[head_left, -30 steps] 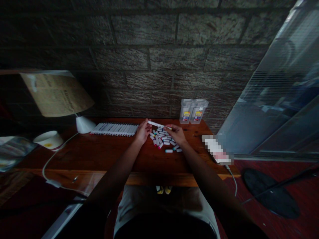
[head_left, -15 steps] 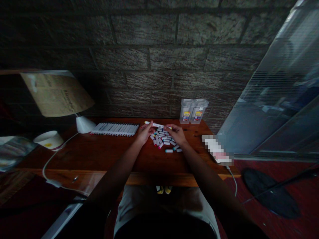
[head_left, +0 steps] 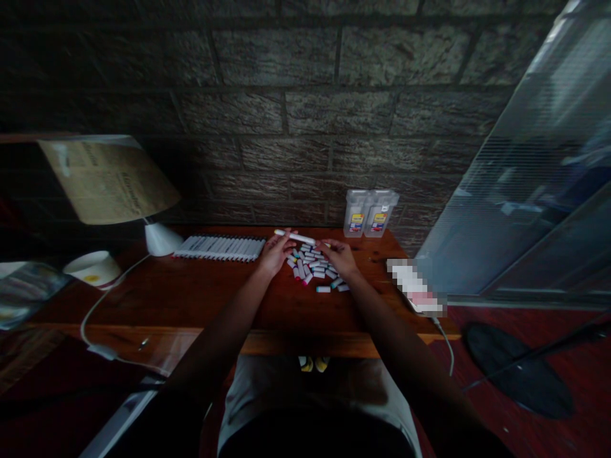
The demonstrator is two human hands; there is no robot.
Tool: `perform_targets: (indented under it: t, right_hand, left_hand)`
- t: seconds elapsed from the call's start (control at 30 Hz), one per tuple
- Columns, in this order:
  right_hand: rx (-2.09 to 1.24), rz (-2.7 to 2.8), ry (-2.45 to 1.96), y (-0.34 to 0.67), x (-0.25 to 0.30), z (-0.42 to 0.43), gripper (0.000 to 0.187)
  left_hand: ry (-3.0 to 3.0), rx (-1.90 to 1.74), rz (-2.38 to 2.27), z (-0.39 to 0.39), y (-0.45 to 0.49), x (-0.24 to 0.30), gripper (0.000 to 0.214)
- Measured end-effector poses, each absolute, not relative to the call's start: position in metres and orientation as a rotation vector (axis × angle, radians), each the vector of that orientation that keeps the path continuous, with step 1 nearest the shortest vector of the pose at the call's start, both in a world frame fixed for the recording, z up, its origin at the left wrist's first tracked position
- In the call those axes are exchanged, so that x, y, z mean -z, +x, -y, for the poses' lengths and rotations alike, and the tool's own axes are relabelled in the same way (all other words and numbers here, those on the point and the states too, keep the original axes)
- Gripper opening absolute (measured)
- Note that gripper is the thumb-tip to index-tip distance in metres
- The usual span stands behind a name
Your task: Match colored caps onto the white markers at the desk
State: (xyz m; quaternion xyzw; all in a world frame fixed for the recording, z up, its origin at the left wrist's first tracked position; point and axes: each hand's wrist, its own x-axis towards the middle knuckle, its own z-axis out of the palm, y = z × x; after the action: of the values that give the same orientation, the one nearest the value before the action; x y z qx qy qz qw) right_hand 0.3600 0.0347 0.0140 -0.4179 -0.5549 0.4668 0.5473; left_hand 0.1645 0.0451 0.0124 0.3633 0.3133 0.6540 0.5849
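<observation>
My left hand (head_left: 277,254) is closed on a white marker (head_left: 296,237), held level just above the desk with one end sticking out to the left. My right hand (head_left: 340,257) is curled over a pile of small marker caps (head_left: 315,270), white with coloured ends. A small yellow cap (head_left: 328,245) shows at its fingertips, a short gap away from the marker's right end. A neat row of white markers (head_left: 219,248) lies on the desk to the left of my left hand.
Two clear plastic cases (head_left: 370,213) stand against the brick wall behind the pile. A white lamp base (head_left: 162,238) and its cord are at the left with a white bowl (head_left: 93,267). A blurred white item (head_left: 415,286) lies at the wooden desk's (head_left: 200,299) right edge.
The marker, held at both ends a second ago, has slid left with my left hand. Its yellow end has stayed at my right fingertips.
</observation>
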Motion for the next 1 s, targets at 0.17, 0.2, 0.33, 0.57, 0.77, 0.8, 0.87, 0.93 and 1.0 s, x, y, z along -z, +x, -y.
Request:
perform_targets:
  t: [0.17,0.2,0.33,0.57,0.77,0.8,0.87,0.93,1.0]
  right_hand:
    - [-1.117,1.326,-0.989,0.36,-0.015,-0.034,0.052]
    - [-1.12,1.335,-0.987,0.36,-0.015,-0.033,0.051]
    - [-1.125,1.395,-0.973,0.36,-0.019,-0.029,0.051]
    - [-1.124,1.487,-0.978,0.363,-0.02,-0.026,0.051]
    - [-1.081,1.632,-0.958,0.364,-0.014,-0.028,0.053]
    - [-1.078,1.652,-0.94,0.363,-0.012,-0.029,0.052]
    - [-1.065,1.692,-0.901,0.362,-0.007,-0.032,0.051]
    - [-1.031,1.72,-0.878,0.36,-0.003,-0.034,0.05]
    - [-1.01,1.733,-0.868,0.359,-0.002,-0.034,0.049]
  left_hand:
    - [0.874,-1.462,-0.71,-0.043,0.164,-0.014,0.036]
    - [0.88,-1.445,-0.699,-0.042,0.164,-0.014,0.035]
    - [0.888,-1.403,-0.652,-0.039,0.164,-0.016,0.033]
    - [0.89,-1.388,-0.639,-0.038,0.162,-0.017,0.031]
    - [0.997,-1.368,-0.709,-0.036,0.168,-0.012,0.049]
    - [1.042,-1.355,-0.727,-0.035,0.169,-0.011,0.054]
    - [1.128,-1.346,-0.767,-0.034,0.172,-0.008,0.059]
    - [1.205,-1.371,-0.816,-0.034,0.174,-0.007,0.057]
    - [1.286,-1.407,-0.865,-0.033,0.174,-0.008,0.051]
